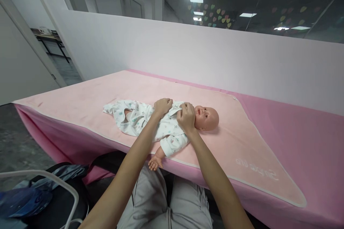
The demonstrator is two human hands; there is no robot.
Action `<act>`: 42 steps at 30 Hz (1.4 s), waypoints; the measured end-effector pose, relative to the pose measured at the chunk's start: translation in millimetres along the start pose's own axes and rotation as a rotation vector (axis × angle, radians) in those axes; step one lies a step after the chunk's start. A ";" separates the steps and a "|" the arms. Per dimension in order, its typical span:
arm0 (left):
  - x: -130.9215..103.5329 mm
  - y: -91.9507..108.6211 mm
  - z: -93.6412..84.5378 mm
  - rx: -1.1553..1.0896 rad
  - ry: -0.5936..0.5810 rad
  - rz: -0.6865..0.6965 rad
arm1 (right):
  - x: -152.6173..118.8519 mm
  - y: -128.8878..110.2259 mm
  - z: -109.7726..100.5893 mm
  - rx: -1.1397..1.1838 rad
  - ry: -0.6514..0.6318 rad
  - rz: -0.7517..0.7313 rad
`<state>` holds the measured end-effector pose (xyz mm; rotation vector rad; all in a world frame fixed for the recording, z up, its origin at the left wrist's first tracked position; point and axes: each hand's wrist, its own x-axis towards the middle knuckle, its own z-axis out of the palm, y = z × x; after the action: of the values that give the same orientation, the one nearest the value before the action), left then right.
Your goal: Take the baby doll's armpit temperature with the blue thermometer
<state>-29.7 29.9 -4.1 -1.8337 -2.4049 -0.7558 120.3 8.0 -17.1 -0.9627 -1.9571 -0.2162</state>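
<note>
One baby doll (210,118) lay on its back alongside the near edge of the desk (303,139), head toward the right end and legs toward the left. This face-up placement close to the edge probably served reach, since it put the front of the white printed garment (170,127) before both hands. The near sleeve (174,144) was filled, and the doll's arm (157,158) extended past the near edge, apparently because the body lay so close to it.

The right hand (187,117) was closed beside the doll's chin, thumb against curled fingers, with a fold of the garment's upper front pinched, seemingly to keep the cloth raised. The left hand (162,106) rested knuckles-up over the chest, fingers bent away; whether they gripped cloth could not be told. Both forearms crossed the near edge and converged, wrists slightly apart.

Beneath the doll, a peach mat (242,139) covered much of the desk, presumably as a protective layer, its lettering (256,169) upside down near the right near corner. Beyond the far edge rose a white wall (188,53).
</note>
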 end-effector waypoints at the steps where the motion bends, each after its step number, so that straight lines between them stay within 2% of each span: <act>1: -0.4 -1.2 -0.7 -0.010 -0.018 0.008 | -0.2 1.0 -1.6 0.037 0.025 -0.004; 5: -2.2 -3.6 -2.0 -0.043 -0.047 0.014 | -0.1 5.1 -9.9 0.109 0.026 0.071; 7: -3.4 -3.5 -1.9 -0.048 -0.037 0.011 | 3.2 8.7 -19.4 0.079 0.020 0.111; 9: -4.8 -3.0 -1.7 -0.048 -0.022 0.006 | 10.2 16.4 -33.4 0.046 0.077 0.174; 11: -5.9 -2.1 -2.0 -0.048 -0.012 0.007 | 19.6 29.8 -49.0 0.025 0.187 0.305; 13: -6.6 -0.9 -3.0 -0.044 -0.011 0.009 | 28.6 48.0 -62.1 0.001 0.214 0.470; 14: -6.8 -0.1 -3.6 -0.040 -0.010 0.010 | 32.1 58.0 -66.7 -0.019 0.156 0.553; 16: -6.7 1.5 -5.0 -0.027 -0.014 0.002 | 35.8 77.1 -71.6 -0.016 -0.074 0.661; 18: -6.3 2.9 -5.9 -0.012 -0.019 -0.003 | 35.4 92.9 -72.1 0.063 -0.293 0.682; 20: -5.8 3.6 -6.1 0.003 -0.030 -0.001 | 32.1 104.4 -70.8 0.219 -0.377 0.663; 23: -5.1 3.1 -5.2 0.015 -0.020 0.015 | 24.9 115.7 -68.7 0.549 -0.367 0.668; 26: -4.5 1.7 -3.8 0.015 -0.006 0.018 | 17.4 122.3 -68.0 0.820 -0.300 0.742; 28: -4.3 0.9 -3.4 0.016 -0.006 0.020 | 13.0 124.2 -68.0 0.926 -0.270 0.836; 32: -4.7 0.5 -3.8 0.017 -0.004 0.029 | 6.3 122.5 -69.0 1.088 -0.343 1.026; 38: -5.3 -0.1 -3.1 0.016 0.000 0.022 | -4.7 118.6 -69.6 1.344 -0.391 1.158; 42: -5.8 -1.3 -1.7 0.037 0.008 0.033 | -11.4 127.6 -67.5 1.500 -0.455 1.187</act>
<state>-29.5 23.7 -4.8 -1.8474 -2.3614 -0.7105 257.3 55.1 -15.7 -0.8680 -0.9842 1.9308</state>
